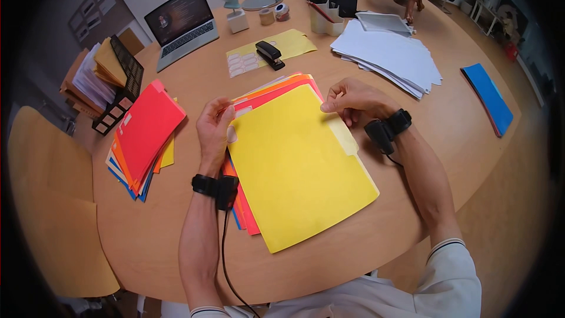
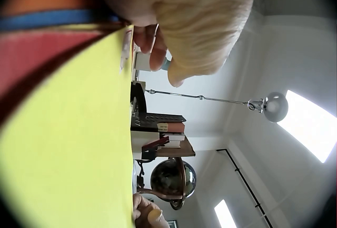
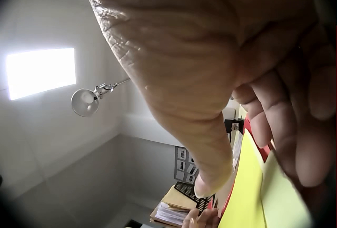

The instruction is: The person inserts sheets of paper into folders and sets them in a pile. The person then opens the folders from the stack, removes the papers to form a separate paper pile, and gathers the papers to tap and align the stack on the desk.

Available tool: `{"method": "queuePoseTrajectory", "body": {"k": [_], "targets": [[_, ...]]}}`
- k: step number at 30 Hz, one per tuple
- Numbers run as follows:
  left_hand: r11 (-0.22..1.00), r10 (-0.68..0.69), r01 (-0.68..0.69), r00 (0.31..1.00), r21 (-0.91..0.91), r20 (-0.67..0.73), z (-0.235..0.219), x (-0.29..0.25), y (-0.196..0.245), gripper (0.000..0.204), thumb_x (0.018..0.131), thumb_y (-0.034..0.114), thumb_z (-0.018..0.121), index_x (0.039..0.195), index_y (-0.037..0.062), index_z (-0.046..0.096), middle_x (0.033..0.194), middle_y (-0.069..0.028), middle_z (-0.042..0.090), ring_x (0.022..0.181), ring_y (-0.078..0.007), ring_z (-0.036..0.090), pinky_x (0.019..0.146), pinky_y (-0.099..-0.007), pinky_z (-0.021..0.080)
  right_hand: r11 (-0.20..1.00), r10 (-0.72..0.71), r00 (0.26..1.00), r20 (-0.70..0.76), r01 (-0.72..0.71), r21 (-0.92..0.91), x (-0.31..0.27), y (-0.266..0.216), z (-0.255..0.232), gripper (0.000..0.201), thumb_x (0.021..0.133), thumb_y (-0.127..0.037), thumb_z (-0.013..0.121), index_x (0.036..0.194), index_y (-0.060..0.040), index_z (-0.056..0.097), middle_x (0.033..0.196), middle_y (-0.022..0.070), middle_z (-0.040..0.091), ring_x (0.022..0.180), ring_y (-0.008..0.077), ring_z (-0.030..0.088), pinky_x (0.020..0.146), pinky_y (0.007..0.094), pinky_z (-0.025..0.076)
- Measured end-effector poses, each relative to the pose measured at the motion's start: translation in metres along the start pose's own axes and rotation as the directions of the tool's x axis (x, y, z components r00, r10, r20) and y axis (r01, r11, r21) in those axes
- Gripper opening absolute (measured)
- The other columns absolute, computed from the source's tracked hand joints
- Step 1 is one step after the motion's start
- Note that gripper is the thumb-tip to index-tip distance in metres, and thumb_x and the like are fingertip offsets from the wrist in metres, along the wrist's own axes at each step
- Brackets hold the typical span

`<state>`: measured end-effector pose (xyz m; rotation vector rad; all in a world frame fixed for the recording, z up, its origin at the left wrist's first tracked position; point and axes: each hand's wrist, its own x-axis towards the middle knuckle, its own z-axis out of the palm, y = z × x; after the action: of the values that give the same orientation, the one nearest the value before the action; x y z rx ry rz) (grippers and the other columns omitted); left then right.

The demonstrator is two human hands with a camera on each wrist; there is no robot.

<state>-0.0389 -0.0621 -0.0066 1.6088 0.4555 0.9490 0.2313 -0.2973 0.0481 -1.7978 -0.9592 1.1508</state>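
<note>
A yellow folder [image 1: 300,165] lies over a fanned stack of red [image 1: 254,227], orange and blue folders, with an oval label [image 1: 231,134] at its left edge. My left hand [image 1: 213,132] is at that edge beside the label, thumb raised and fingers loosely bent. At the top right corner my right hand [image 1: 356,101] has its thumb over the folder and its other fingers beside the edge. In the right wrist view, thumb and fingers of the right hand [image 3: 195,80] stand apart around the yellow folder [image 3: 245,186]. Whether either hand touches it is unclear.
More folders [image 1: 150,129] lie at the left by a file rack [image 1: 126,82]. Behind are a laptop [image 1: 182,23], a label sheet [image 1: 244,63], a stapler [image 1: 270,55] and white papers [image 1: 388,53]. A blue folder [image 1: 489,100] is at the far right.
</note>
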Motion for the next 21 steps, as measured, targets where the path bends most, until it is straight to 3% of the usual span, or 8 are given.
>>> {"method": "queuePoseTrajectory", "body": {"k": [3, 7, 10, 13, 15, 17, 19, 21], "targets": [[1.000, 0.000, 0.001, 1.000, 0.024, -0.026, 0.002, -0.001, 0.002, 0.023, 0.099, 0.009, 0.065, 0.118, -0.0026, 0.063, 0.110, -0.0083, 0.068, 0.104, -0.0141, 0.063, 0.096, -0.0269, 0.048, 0.999, -0.037, 0.999, -0.004, 0.037, 0.021, 0.002, -0.003, 0.002, 0.038, 0.077, -0.033, 0.089, 0.083, -0.0032, 0.066, 0.062, 0.0017, 0.062, 0.047, 0.0083, 0.056, 0.042, 0.0233, 0.038], [1.000, -0.011, 0.012, 1.000, 0.002, -0.028, 0.001, -0.001, 0.002, 0.020, 0.100, 0.012, 0.064, 0.115, -0.0021, 0.064, 0.108, -0.0056, 0.067, 0.101, -0.0119, 0.062, 0.093, -0.0260, 0.048, 0.997, -0.051, 0.997, 0.059, 0.047, 0.055, -0.006, -0.016, 0.007, 0.035, 0.077, -0.030, 0.088, 0.075, -0.0034, 0.066, 0.061, 0.0002, 0.061, 0.046, 0.0078, 0.054, 0.041, 0.0241, 0.035], [1.000, -0.007, 0.007, 1.000, -0.012, -0.019, 0.001, 0.000, 0.000, 0.021, 0.102, 0.014, 0.063, 0.115, -0.0022, 0.064, 0.107, -0.0055, 0.068, 0.101, -0.0113, 0.062, 0.092, -0.0256, 0.048, 0.999, -0.027, 0.992, 0.122, 0.029, -0.016, -0.009, -0.021, 0.011, 0.035, 0.078, -0.032, 0.087, 0.071, -0.0037, 0.067, 0.059, -0.0006, 0.060, 0.045, 0.0063, 0.052, 0.040, 0.0220, 0.034], [1.000, -0.009, 0.008, 0.999, -0.029, -0.034, 0.000, 0.000, 0.001, 0.022, 0.102, 0.015, 0.062, 0.116, -0.0021, 0.063, 0.107, -0.0061, 0.069, 0.101, -0.0115, 0.063, 0.094, -0.0258, 0.048, 0.992, -0.108, 0.985, 0.131, 0.115, -0.049, 0.001, -0.008, 0.008, 0.028, 0.078, -0.025, 0.086, 0.072, -0.0049, 0.067, 0.061, -0.0020, 0.059, 0.048, 0.0070, 0.051, 0.041, 0.0240, 0.030], [0.999, -0.015, 0.013, 0.998, -0.034, -0.053, 0.001, 0.000, 0.000, 0.023, 0.103, 0.016, 0.062, 0.117, -0.0020, 0.063, 0.107, -0.0067, 0.069, 0.102, -0.0120, 0.063, 0.095, -0.0260, 0.048, 0.983, -0.181, 0.983, -0.004, 0.181, -0.036, 0.004, -0.005, 0.005, 0.025, 0.082, -0.024, 0.081, 0.072, -0.0062, 0.067, 0.063, -0.0017, 0.060, 0.054, 0.0059, 0.053, 0.044, 0.0231, 0.032], [0.998, 0.016, -0.024, 0.990, -0.055, -0.141, 0.003, 0.000, -0.001, 0.029, 0.105, 0.023, 0.059, 0.119, -0.0023, 0.061, 0.106, -0.0059, 0.069, 0.099, -0.0100, 0.062, 0.091, -0.0243, 0.049, 0.977, -0.215, 0.975, -0.055, 0.215, -0.019, 0.001, -0.007, 0.001, 0.024, 0.085, -0.024, 0.079, 0.074, -0.0061, 0.067, 0.065, -0.0017, 0.061, 0.056, 0.0058, 0.054, 0.046, 0.0227, 0.033], [0.996, 0.013, -0.024, 0.992, -0.085, -0.122, 0.006, -0.001, 0.005, 0.033, 0.106, 0.026, 0.057, 0.121, -0.0025, 0.061, 0.103, -0.0047, 0.069, 0.094, -0.0090, 0.063, 0.085, -0.0236, 0.049, 0.969, -0.246, 0.963, -0.107, 0.248, 0.000, 0.002, -0.006, 0.001, 0.023, 0.088, -0.023, 0.077, 0.076, -0.0060, 0.067, 0.068, -0.0016, 0.062, 0.058, 0.0057, 0.055, 0.047, 0.0223, 0.034], [0.993, 0.012, -0.023, 0.995, -0.116, -0.102, 0.002, -0.001, 0.008, 0.036, 0.107, 0.030, 0.055, 0.122, -0.0028, 0.060, 0.100, -0.0035, 0.068, 0.090, -0.0079, 0.063, 0.080, -0.0229, 0.050, 0.915, -0.274, 0.912, -0.307, 0.345, 0.210, 0.011, 0.001, 0.003, 0.021, 0.091, -0.023, 0.074, 0.081, -0.0053, 0.067, 0.070, -0.0016, 0.063, 0.057, 0.0058, 0.054, 0.047, 0.0220, 0.035]]}}
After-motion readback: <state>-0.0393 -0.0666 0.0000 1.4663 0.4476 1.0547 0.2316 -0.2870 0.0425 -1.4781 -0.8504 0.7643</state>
